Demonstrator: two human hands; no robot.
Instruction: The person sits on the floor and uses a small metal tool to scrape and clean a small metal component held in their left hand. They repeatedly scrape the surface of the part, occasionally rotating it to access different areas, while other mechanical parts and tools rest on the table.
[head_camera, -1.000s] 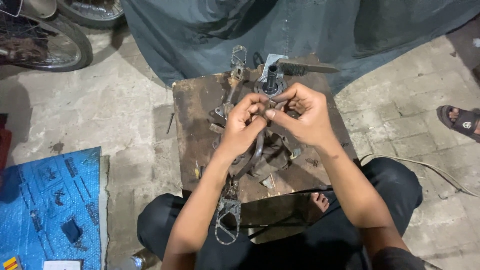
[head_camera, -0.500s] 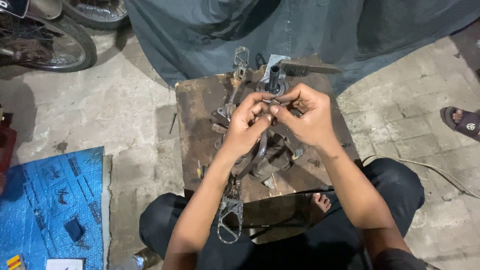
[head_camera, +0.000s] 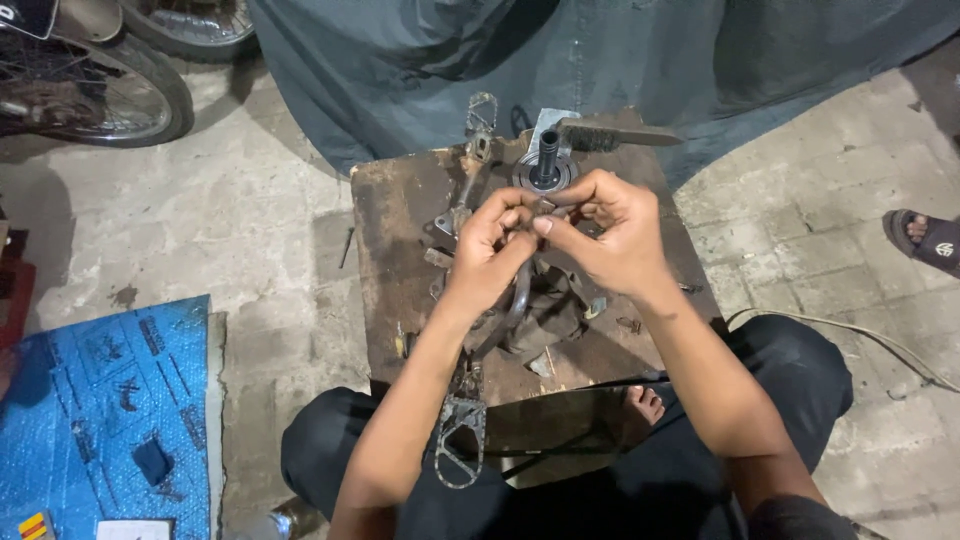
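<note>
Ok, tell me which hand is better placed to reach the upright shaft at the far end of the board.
Right, probably. The right hand sits just below and beside the shaft, knuckles nearly level with its base; the left hand is nearer the body and farther off.

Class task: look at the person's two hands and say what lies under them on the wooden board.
Under the left hand and right hand a curved metal bar and dark metal parts show on the wooden board; the hands hide whatever lies directly beneath them.
</note>
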